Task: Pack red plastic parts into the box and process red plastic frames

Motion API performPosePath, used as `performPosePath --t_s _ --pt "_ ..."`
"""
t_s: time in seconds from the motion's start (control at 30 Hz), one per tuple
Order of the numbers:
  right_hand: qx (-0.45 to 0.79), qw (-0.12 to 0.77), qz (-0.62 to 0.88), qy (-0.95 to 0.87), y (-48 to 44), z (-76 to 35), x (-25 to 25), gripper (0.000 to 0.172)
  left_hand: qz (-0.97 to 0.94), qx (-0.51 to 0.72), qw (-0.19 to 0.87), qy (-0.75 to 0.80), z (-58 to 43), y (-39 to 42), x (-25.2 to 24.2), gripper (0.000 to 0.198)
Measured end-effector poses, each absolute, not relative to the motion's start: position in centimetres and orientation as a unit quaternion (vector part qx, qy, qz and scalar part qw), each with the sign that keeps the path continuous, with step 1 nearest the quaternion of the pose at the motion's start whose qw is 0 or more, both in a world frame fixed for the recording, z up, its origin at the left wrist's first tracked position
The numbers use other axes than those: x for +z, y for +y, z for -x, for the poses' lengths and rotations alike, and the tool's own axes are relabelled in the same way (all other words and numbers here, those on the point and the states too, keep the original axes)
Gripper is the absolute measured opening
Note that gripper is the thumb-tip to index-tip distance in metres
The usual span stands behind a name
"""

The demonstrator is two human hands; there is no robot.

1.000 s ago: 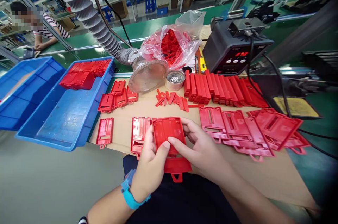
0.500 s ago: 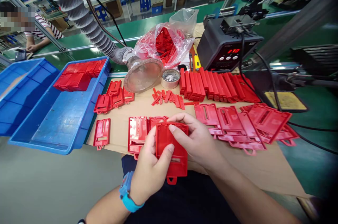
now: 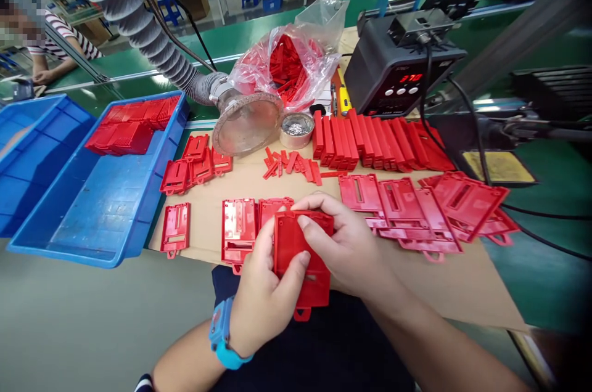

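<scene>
Both hands hold one red plastic card holder (image 3: 291,244), a flat tray-like piece with a slot and a loop at its lower end. My left hand (image 3: 268,281) grips its left side, thumb lying across the face. At the upper right, my right hand (image 3: 342,241) is closed on the top edge, thumb on the front near the corner; its other fingers are partly behind the piece. Just behind the hands, a similar red holder (image 3: 238,225) lies on the cardboard, with another partly hidden beside it. Small red strips (image 3: 291,164) lie scattered further back.
Left stands a blue bin (image 3: 106,207) with stacked red pieces. Behind are a fume extractor hood (image 3: 250,124), a solder tin (image 3: 296,127), a bag of red parts (image 3: 287,68) and a soldering station (image 3: 398,74). Red holders (image 3: 407,207) spread right. A person sits far left.
The view has tilted and shifted slightly, so the bench sits a little higher and further left. Both hands keep their grip on the red holder, almost unmoved.
</scene>
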State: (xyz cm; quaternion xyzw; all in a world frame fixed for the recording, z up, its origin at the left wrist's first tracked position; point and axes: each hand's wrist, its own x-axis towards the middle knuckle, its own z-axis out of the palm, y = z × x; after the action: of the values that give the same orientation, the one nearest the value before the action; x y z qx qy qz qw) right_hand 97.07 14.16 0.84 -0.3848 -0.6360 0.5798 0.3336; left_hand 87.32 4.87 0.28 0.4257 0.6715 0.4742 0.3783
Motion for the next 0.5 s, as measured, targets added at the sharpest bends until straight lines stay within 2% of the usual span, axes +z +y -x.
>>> performPosePath --t_s 0.1,0.33,0.5 --pt "0.566 0.347 0.402 -0.630 13.84 -96.85 0.74 0.007 -0.450 0.473 0.363 0.665 -87.25 4.99 0.39 0.047" --pt "0.582 0.334 0.386 -0.633 14.09 -97.08 0.38 0.011 -0.414 0.501 0.409 0.641 -86.90 5.28 0.53 0.048" --pt "0.595 0.333 0.385 -0.622 14.43 -97.10 0.71 0.006 -0.436 0.495 0.377 0.650 -87.22 5.32 0.24 0.041"
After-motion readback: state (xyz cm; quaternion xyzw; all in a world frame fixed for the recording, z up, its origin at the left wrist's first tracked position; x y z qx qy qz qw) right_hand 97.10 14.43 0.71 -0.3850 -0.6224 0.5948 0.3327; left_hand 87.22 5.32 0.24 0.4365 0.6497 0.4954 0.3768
